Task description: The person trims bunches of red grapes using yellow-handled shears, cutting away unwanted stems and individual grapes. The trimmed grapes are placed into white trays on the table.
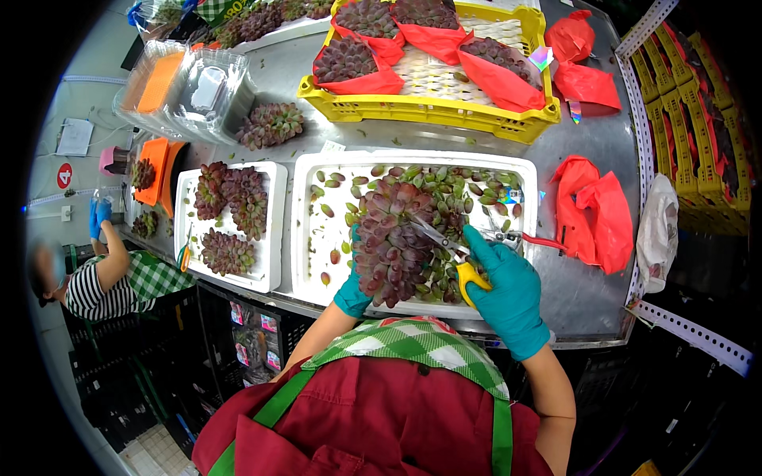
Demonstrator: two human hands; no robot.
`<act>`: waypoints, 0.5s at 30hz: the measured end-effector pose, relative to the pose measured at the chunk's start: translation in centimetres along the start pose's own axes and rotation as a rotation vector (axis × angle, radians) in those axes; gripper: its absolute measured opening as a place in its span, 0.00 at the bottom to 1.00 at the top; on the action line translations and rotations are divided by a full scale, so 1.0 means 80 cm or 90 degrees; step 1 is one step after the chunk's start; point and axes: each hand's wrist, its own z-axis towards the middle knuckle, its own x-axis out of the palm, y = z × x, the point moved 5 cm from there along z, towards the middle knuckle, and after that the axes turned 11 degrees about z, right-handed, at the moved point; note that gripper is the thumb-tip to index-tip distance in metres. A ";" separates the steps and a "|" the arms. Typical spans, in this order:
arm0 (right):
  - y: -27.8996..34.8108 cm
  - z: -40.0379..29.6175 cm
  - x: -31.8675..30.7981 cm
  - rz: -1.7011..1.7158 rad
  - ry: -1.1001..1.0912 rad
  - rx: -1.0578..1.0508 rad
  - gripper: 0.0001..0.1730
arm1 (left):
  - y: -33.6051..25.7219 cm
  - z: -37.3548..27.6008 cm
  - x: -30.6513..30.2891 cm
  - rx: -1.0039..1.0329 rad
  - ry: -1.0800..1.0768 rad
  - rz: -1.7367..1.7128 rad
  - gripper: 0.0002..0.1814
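A large bunch of dark red grapes is held up by my left hand, gloved in teal and mostly hidden beneath the fruit. On its right side, my right hand, in a matching glove, grips yellow-handled scissors. The scissors' blades reach in among the grapes; whether they touch a stem cannot be told. Under both hands lies a white foam tray with many loose green and reddish grapes. A second pair of snips with red handles lies at the tray's right edge.
A smaller foam tray with several bunches stands left. Beyond are a yellow crate with red-wrapped bunches and stacked clear plastic boxes. Red wrappers lie right, beside a perforated metal post. Another person works far left.
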 end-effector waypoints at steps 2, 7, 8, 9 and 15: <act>-0.004 -0.004 0.004 -0.060 0.036 0.029 0.36 | 0.001 -0.002 -0.001 -0.006 0.008 -0.030 0.36; -0.003 -0.001 0.007 -0.132 0.079 0.065 0.34 | 0.002 -0.008 0.002 -0.020 0.038 -0.114 0.38; -0.003 -0.002 0.007 -0.129 0.080 0.061 0.34 | 0.003 -0.009 0.002 -0.026 0.043 -0.131 0.38; -0.003 -0.002 0.007 -0.125 0.082 0.058 0.34 | 0.005 -0.010 0.000 -0.030 0.040 -0.150 0.38; 0.006 -0.009 0.008 -0.174 0.098 0.098 0.34 | 0.009 -0.011 -0.015 -0.027 -0.012 -0.027 0.39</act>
